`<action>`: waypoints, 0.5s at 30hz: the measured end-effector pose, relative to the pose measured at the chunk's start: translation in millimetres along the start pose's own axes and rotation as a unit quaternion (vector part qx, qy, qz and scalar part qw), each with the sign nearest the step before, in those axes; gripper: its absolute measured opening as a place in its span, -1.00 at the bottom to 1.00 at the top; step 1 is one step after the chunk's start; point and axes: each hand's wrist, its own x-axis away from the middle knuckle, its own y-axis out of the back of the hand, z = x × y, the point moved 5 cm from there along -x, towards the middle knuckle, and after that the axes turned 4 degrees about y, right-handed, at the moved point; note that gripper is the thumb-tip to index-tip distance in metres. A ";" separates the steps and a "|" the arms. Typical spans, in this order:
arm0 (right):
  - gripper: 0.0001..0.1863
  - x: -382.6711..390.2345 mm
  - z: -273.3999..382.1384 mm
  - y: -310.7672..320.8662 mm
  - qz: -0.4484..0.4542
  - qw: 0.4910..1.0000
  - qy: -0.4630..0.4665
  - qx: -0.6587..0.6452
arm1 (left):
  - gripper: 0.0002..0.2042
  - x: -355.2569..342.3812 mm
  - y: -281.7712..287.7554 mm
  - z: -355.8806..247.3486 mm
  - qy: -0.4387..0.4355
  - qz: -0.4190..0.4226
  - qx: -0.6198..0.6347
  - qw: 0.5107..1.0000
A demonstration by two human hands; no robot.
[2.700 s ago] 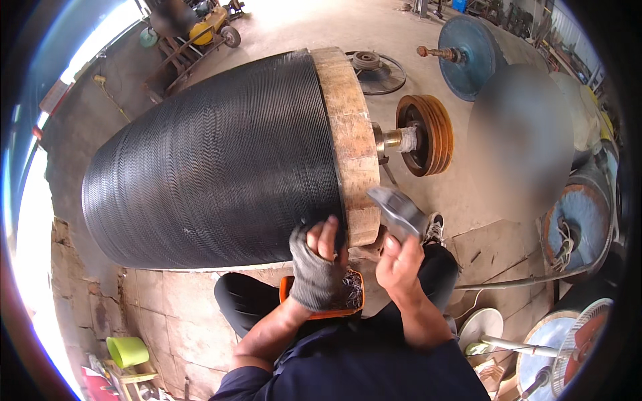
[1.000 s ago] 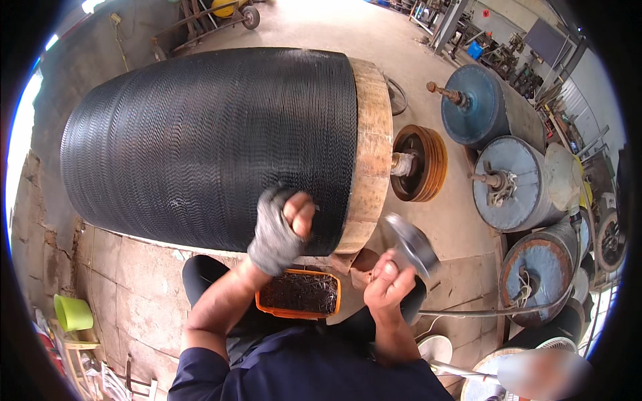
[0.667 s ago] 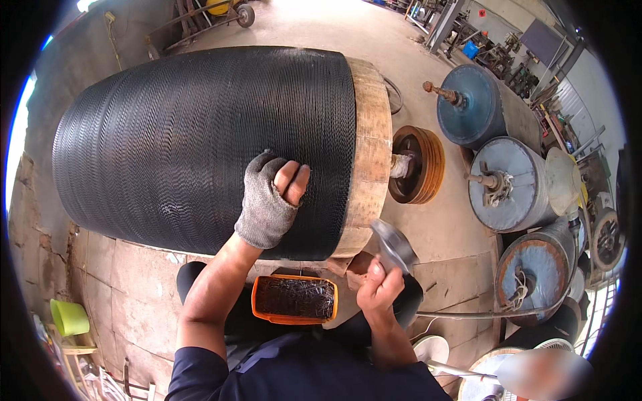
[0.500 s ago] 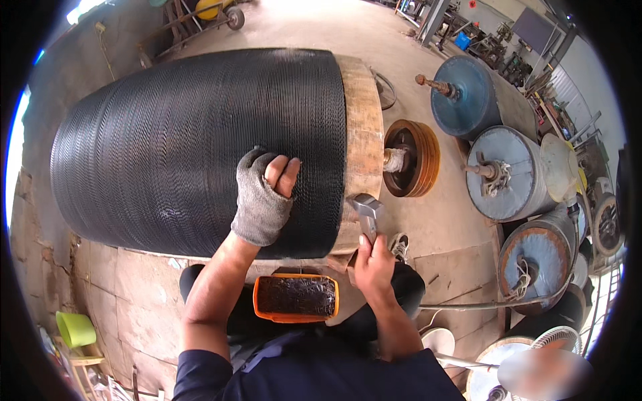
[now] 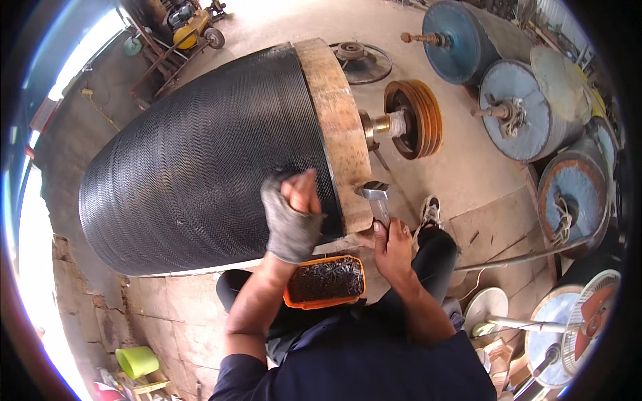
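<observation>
A large roller (image 5: pixel 200 160) lies in front of me, wound with fine black ridges and ending on the right in a bare wooden band (image 5: pixel 339 110). My left hand (image 5: pixel 294 217), in a grey fingerless glove, is closed near the roller's right edge. Its bare fingers are pinched together and blurred; what is between them, if anything, does not show. My right hand (image 5: pixel 396 250) grips the handle of a hammer (image 5: pixel 376 192), its metal head beside the wooden band's near end. By my lap is an orange tray (image 5: pixel 326 305) with many small dark, thin pieces in it.
A shaft (image 5: pixel 380 124) joins the roller to a rusty grooved pulley (image 5: pixel 433 120). Blue-ended drums (image 5: pixel 455 47) stand along the right. A fan (image 5: pixel 592 321) is at the lower right, a lime-green bucket (image 5: pixel 137 361) at the lower left. A yellow machine (image 5: pixel 190 30) stands behind.
My view has turned, so the roller looks more tilted. My left hand is nearer the wooden band, its fingers still pinched. The hammer stays in my right hand by the band.
</observation>
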 end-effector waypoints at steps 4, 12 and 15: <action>-0.77 -4.4 2.0 7.0 -0.006 1.000 0.015 -0.023 | -0.45 23.7 -24.7 -16.7 0.055 0.040 0.023 0.997; -0.79 -2.8 -1.6 8.2 0.003 0.998 0.009 -0.059 | -0.39 10.8 -29.7 -14.3 0.087 0.097 0.003 0.991; -0.79 -7.2 6.9 7.6 -0.033 0.994 0.066 -0.084 | -0.33 6.9 -37.3 -17.6 0.112 0.069 -0.022 0.991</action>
